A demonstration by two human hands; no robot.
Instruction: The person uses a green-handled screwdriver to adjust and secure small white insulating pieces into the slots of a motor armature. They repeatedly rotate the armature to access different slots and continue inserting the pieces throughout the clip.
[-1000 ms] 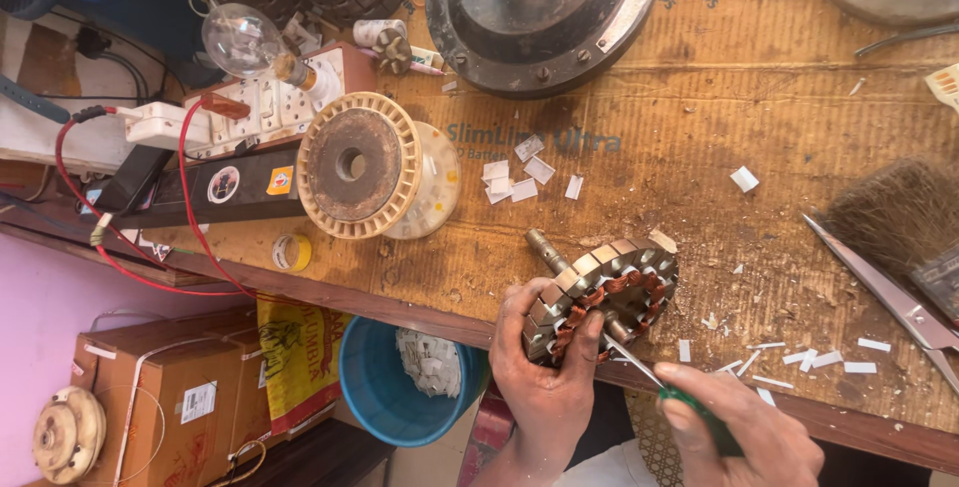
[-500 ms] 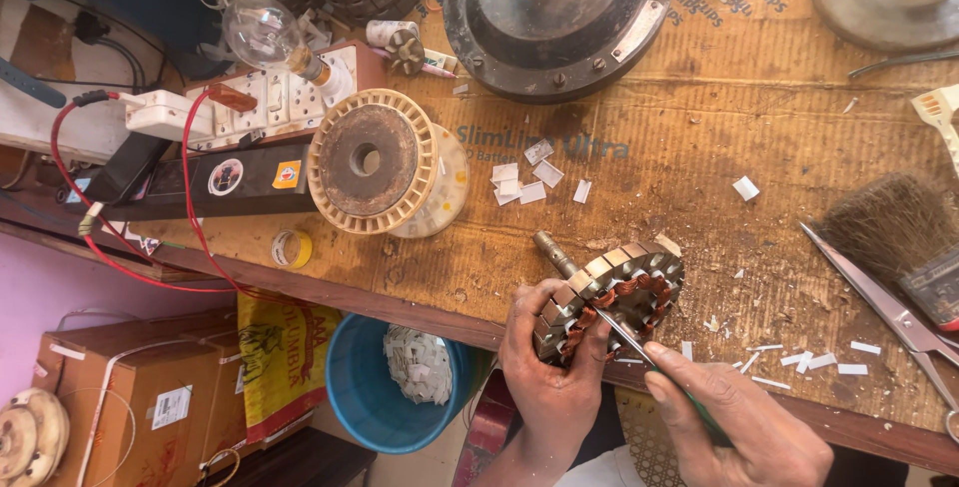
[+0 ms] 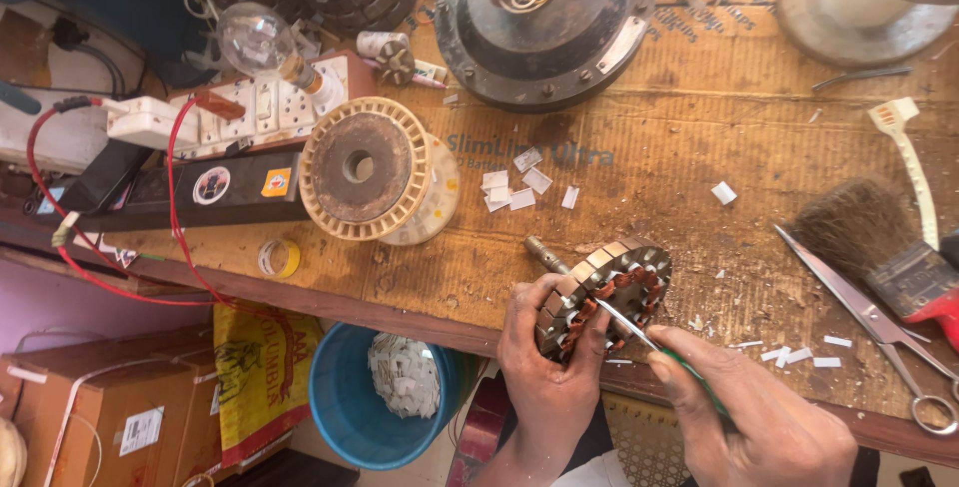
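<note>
Left hand (image 3: 544,372) still grips the stator (image 3: 602,297) at the bench (image 3: 699,147) edge, right hand (image 3: 764,422) still holding a screwdriver (image 3: 659,352), its tip now deeper among the windings.

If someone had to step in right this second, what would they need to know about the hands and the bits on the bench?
Left hand: grips the wound motor core at the bench edge.
Right hand: holds a green-handled tool, its tip in the core's slots.
Nearby: white paper slips, scissors, brush.
Done: copper coils sit in the core.
Left: cannot tell how many slots remain.
</note>
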